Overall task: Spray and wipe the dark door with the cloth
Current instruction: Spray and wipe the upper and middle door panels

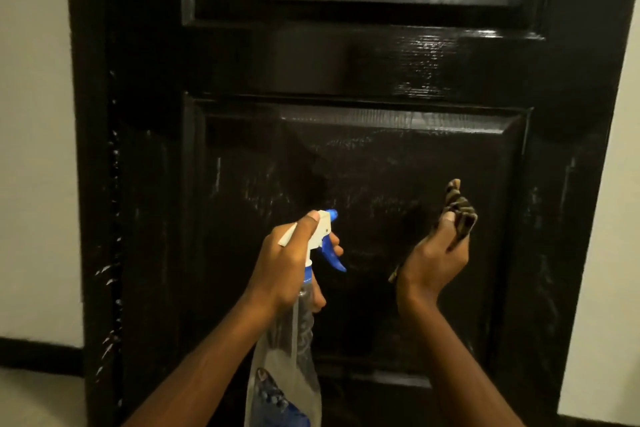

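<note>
The dark panelled door [363, 62] fills most of the view, glossy with pale streaks on its lower panel. My left hand [287, 263] grips the neck of a clear spray bottle [287, 357] with a white head and blue trigger, its nozzle pointing at the lower panel. A finger lies in front of the trigger. My right hand [436, 260] holds a bunched, brown striped cloth [457, 204] just in front of the lower panel, to the right of the bottle. Whether the cloth touches the door cannot be told.
Pale walls [34, 149] flank the door on both sides. A dark skirting board [38, 354] runs along the bottom left wall above a light floor. White flecks mark the door's left edge.
</note>
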